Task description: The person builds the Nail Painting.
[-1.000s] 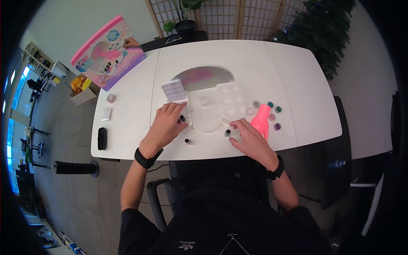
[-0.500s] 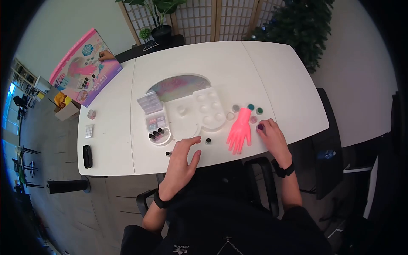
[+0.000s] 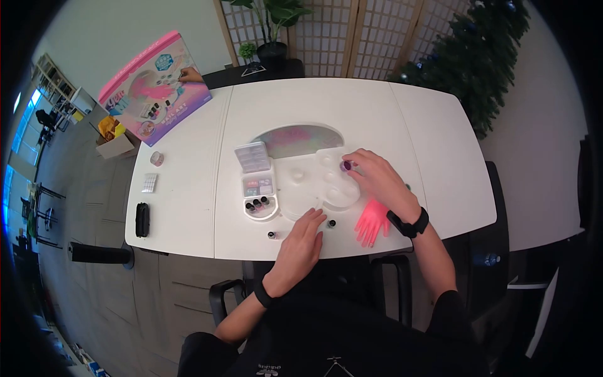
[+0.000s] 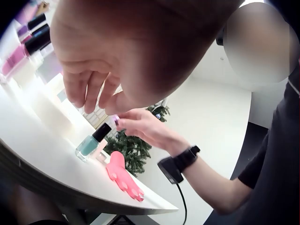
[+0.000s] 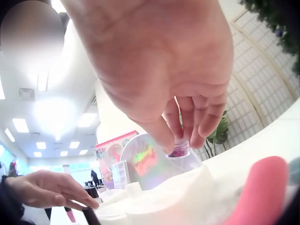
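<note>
Between thumb and fingertips my right hand (image 3: 382, 181) pinches a small clear jar of purple glitter (image 5: 180, 150), over the round wells at the right side of a white nail-art tray (image 3: 287, 196). My left hand (image 3: 299, 246) hovers at the tray's front edge, fingers relaxed, holding nothing. Beside its fingertips stands a teal nail polish bottle (image 4: 91, 143) with a black cap. Another small polish bottle (image 3: 272, 235) is left of that hand. A pink model hand (image 3: 372, 221) lies palm-down below my right forearm, which covers part of it and the jars nearby.
At the tray's left, a compartment holds several black-capped bottles (image 3: 257, 204) below an opened lid (image 3: 252, 157). An iridescent panel (image 3: 295, 139) rises behind. Along the table's left lie a clear jar (image 3: 157, 158), a white sheet (image 3: 149, 183), a black pouch (image 3: 142, 220) and a kit box (image 3: 157, 94).
My right hand went from beside the teal bottle to the purple jar at the right, took hold of it and carried it left over the tray. My left hand drew back from the bottle compartment.
</note>
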A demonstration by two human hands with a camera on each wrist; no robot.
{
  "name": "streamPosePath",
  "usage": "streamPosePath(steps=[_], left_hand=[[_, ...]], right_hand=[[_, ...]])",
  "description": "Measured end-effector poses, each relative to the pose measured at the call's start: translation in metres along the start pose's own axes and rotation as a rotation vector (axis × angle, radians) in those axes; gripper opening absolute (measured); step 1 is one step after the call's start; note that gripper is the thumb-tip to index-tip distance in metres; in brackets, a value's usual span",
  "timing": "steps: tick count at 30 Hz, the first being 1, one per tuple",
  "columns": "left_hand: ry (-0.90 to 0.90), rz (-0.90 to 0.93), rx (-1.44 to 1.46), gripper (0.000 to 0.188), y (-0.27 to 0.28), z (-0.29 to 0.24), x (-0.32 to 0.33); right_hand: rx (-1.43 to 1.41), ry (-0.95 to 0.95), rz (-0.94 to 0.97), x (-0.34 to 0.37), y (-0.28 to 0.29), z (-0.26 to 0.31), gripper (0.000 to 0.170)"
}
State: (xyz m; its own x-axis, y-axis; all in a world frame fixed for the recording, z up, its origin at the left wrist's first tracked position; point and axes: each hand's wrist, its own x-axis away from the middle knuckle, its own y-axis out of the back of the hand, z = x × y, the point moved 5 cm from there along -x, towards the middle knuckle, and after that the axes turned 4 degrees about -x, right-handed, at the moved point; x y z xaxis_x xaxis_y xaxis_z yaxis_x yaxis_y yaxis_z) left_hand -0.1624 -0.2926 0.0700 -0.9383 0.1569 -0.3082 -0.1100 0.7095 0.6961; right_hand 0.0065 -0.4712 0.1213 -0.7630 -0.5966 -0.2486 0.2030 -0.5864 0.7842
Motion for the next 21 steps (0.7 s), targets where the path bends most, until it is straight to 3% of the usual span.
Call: streamPosePath(steps=[9,15,18,21], left_hand=[[0.058,-0.003,-0.109,0.049,-0.017,0.013,-0.002],[0.039,0.019,-0.147,0.05,-0.016,0.014,-0.003],[0.046,0.034,-0.138,0.049,-0.015,0.015,-0.005],[0.05,0.044,-0.137,0.049,-0.014,0.015,-0.005]], right_hand=[[0.158,0.073,0.134,-0.048,-0.041,-0.001,0.018],[0.293,0.16,0.166,-0.049,-0.052,-0.001,0.018],[0.316,0.108,0.243,-0.051,-0.048,0.002,0.022],[0.139,0.127,0.178,-0.043,-0.034,0.001,0.026]])
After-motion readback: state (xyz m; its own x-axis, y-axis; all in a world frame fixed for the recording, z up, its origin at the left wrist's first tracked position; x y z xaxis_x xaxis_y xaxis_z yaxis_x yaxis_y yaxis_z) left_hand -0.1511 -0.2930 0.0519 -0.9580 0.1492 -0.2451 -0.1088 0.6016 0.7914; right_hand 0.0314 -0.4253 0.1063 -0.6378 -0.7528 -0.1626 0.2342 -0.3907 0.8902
